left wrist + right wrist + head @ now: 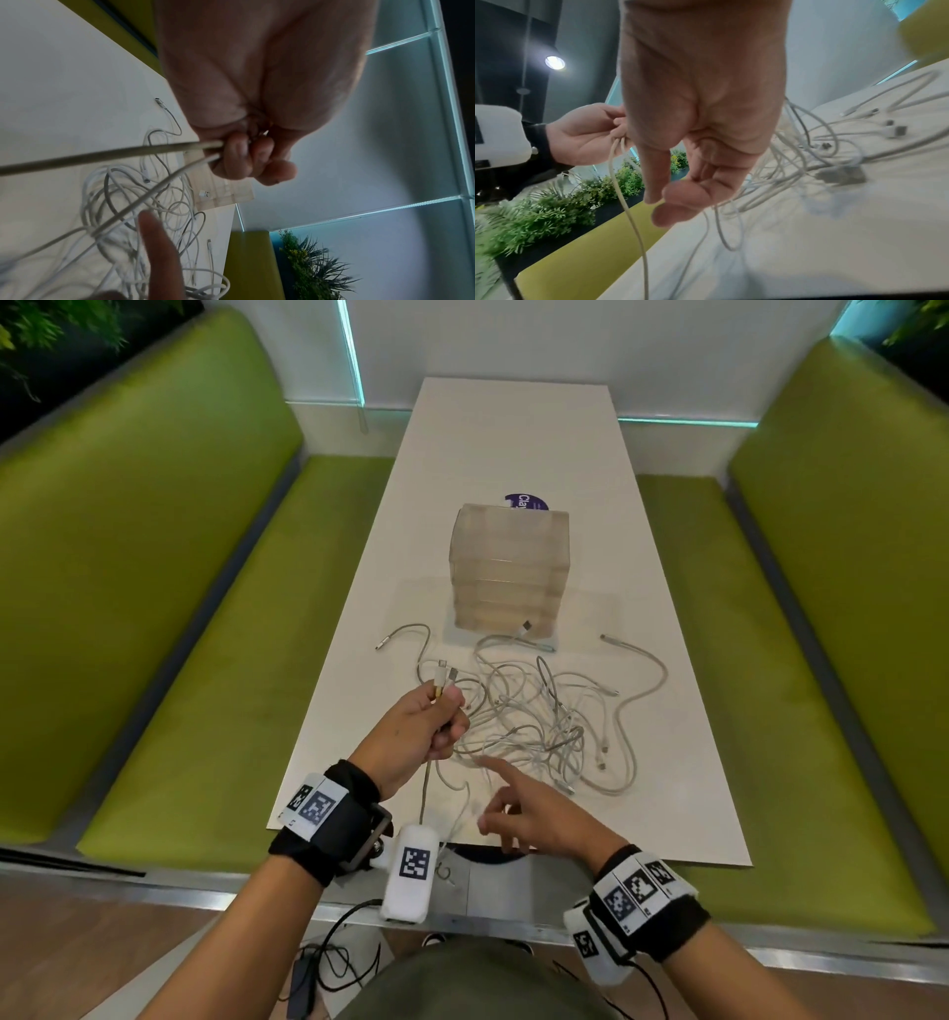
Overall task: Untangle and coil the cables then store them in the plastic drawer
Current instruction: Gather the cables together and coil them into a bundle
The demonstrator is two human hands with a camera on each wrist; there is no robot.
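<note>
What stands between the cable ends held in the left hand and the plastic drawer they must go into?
The tangle itself: the cables gripped by the left hand run down into the knotted pile on the table, which lies directly in front of the drawer unit. The drawers also look closed. The right hand hovers open near the pile.

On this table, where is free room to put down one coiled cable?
Bare patches: the far half of the white table behind the plastic drawer unit, and the near right corner by the right hand. Crowded: the cable tangle in front of the drawers.
</note>
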